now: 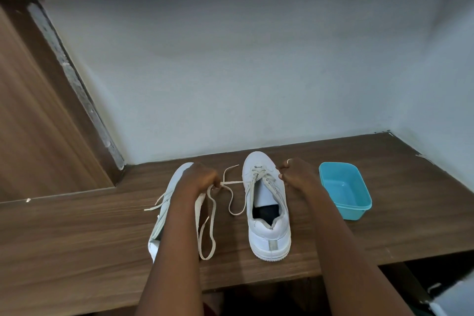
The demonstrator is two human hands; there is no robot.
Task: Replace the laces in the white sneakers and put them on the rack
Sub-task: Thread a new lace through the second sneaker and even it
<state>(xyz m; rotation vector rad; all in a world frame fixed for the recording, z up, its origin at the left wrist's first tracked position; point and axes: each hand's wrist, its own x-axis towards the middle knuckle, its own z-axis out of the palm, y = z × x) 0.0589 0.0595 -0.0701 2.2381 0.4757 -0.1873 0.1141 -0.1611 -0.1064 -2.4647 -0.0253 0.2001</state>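
Head view, sole view.

Item 1. Left hand (202,177): fingers (217,182) closed to a pinch on a lace (232,182). From the pinch, that lace ran taut to the eyelets of the right sneaker (272,233), just right of the fingertips. One free end lay just beyond them.

Item 2. Right hand (297,174): fingers curled tight on the outer eyelet edge of the right sneaker, steadying it. Whether a lace also lay between them could not be told. One ring (289,161) was on a finger.

Item 3. Left sneaker (170,187): directly beneath the left hand and forearm, largely hidden. Its own lace (211,233) trailed in loose loops back from the fingers toward the wrist side.

Item 4. Blue tub (356,209): just right of the right hand, apart from it, nothing visible inside.

Item 5. Wooden shelf (77,238): bore all of the above.

Count: sneakers, two; laces, two, as far as could be made out; tubs, one; hands, two. No spare laces were seen.

Step, by judgement: unlacing, early in the task. The right sneaker was being worked, with its lace partly slack.

Next move, by judgement: draw the pinched lace out through the eyelets, crossing by crossing, while the right hand holds the shoe against the pull. No rack could be identified.
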